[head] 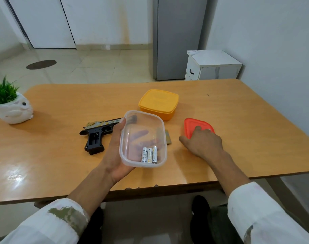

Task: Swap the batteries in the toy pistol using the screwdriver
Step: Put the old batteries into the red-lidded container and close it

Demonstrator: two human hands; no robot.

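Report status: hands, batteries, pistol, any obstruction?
Left hand holds clear tub, three batteries inside. Right hand rests on red lid. Toy pistol flat on table, not held. Yellow box behind, no obstruction seen.

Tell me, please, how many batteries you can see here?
3 batteries, all lying side by side at the near end of the clear tub, which the left hand holds. More may be hidden in the closed yellow box.
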